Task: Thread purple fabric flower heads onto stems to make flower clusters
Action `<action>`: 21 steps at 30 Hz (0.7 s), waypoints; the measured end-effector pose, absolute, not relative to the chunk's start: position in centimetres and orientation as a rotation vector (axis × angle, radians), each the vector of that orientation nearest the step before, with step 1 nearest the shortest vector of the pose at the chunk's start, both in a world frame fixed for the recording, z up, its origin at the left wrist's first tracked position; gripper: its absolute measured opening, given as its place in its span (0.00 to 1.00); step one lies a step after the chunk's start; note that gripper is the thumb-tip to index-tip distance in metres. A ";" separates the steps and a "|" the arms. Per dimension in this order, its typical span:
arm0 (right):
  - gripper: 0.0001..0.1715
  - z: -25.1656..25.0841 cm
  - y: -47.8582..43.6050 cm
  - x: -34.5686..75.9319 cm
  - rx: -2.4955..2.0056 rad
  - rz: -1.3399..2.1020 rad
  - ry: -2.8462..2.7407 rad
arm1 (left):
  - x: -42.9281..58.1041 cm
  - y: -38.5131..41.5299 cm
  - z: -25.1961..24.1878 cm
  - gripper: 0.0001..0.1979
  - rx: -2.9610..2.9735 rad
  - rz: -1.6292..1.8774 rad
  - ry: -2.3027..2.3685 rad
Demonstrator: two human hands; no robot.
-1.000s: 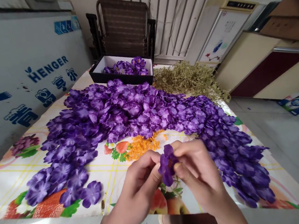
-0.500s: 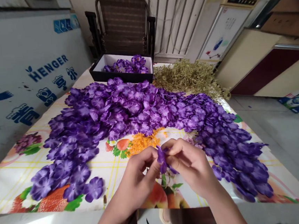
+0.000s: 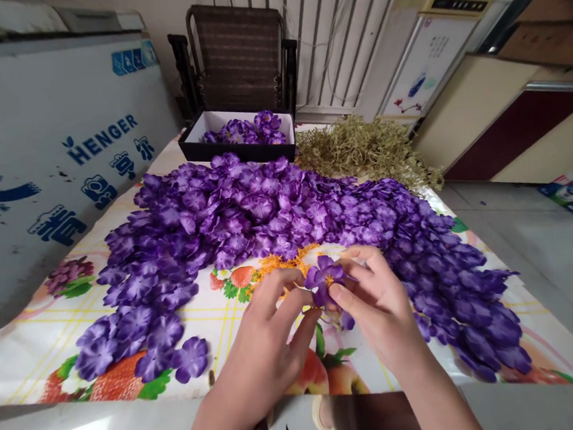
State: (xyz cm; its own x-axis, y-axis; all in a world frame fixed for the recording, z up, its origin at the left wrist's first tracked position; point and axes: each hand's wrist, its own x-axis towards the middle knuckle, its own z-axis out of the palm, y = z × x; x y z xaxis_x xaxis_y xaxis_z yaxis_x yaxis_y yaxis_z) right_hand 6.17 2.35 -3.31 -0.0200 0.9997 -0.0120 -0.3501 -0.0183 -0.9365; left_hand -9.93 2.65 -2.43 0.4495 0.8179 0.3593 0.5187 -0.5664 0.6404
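Observation:
A purple artificial flower [image 3: 323, 277] with an orange centre faces me above the near part of the table. My right hand [image 3: 382, 303] pinches it, thumb across its front and the fingers behind. To its left, my left hand [image 3: 269, 330] has bent, parted fingers with their tips close by the petals; whether they touch is unclear. Another bit of purple petal shows below the flower, under my right thumb. Orange flower centres [image 3: 284, 262] lie in a small heap just beyond my hands. Loose purple petal pieces [image 3: 260, 207] curve around them in a wide pile.
A black box [image 3: 238, 153] with purple flowers in it stands at the back of the table. Beside it lies a heap of olive-green stems [image 3: 360, 145]. A chair [image 3: 240, 58] is behind, a white freezer [image 3: 58, 128] on the left, and a water dispenser [image 3: 418, 63] at the back right.
The flower has turned from edge-on to face me, showing its orange centre. My left fingers have loosened from it, while my right hand keeps its pinch. The view has shifted slightly.

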 end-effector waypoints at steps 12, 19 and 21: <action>0.15 -3.6 3.1 6.3 -0.947 1.532 -0.829 | -9.6 2.7 -2.1 0.05 2.290 0.815 1.146; 0.14 -4.3 3.8 6.3 -0.954 1.544 -0.832 | -9.2 2.9 -1.9 0.06 1.920 0.755 1.065; 0.14 -4.2 4.0 6.3 -0.960 1.585 -0.826 | -9.2 3.1 -2.0 0.06 1.852 0.819 1.065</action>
State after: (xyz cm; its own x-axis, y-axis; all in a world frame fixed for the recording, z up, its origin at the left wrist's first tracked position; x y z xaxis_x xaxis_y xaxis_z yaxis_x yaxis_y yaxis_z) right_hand 6.26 3.98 -4.19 -0.1194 0.9786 -0.1676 -0.4228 -0.2029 -0.8832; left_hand -9.16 3.08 -1.97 0.4289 0.8940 0.1296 0.3545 -0.2985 0.8861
